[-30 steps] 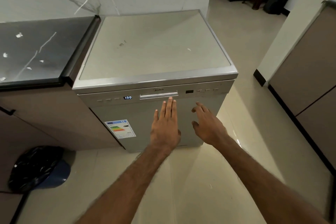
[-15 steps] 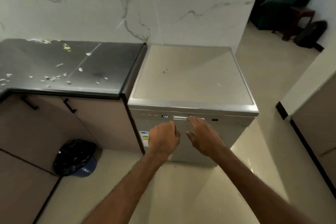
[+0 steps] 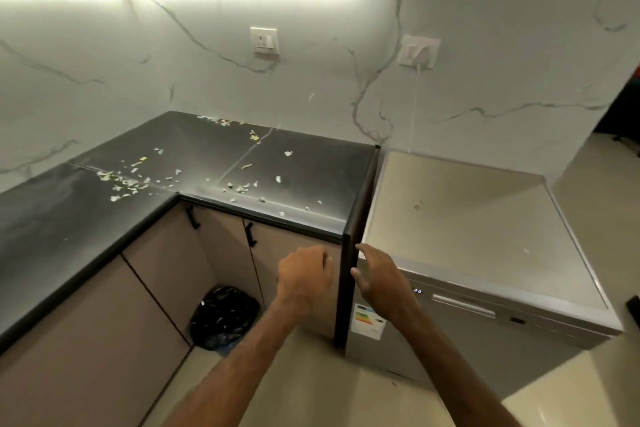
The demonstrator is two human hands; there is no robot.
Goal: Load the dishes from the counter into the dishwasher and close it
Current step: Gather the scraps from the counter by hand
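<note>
We see the dishwasher [image 3: 485,236] at 3 o'clock, just beside the black worktop [image 3: 304,184]. Its door is closed and its front faces 6 o'clock, with the long handle [image 3: 464,305] running roughly 9 to 3 o'clock. Our left hand [image 3: 304,279] has its grip curled on nothing. Our right hand [image 3: 381,282] has a loose, spread grip at the dishwasher's left front corner. Pale scraps [image 3: 124,180] litter the worktop.

dishwasher display [image 3: 418,291]: digits blurred | energy label [image 3: 369,322]: print too small
</note>
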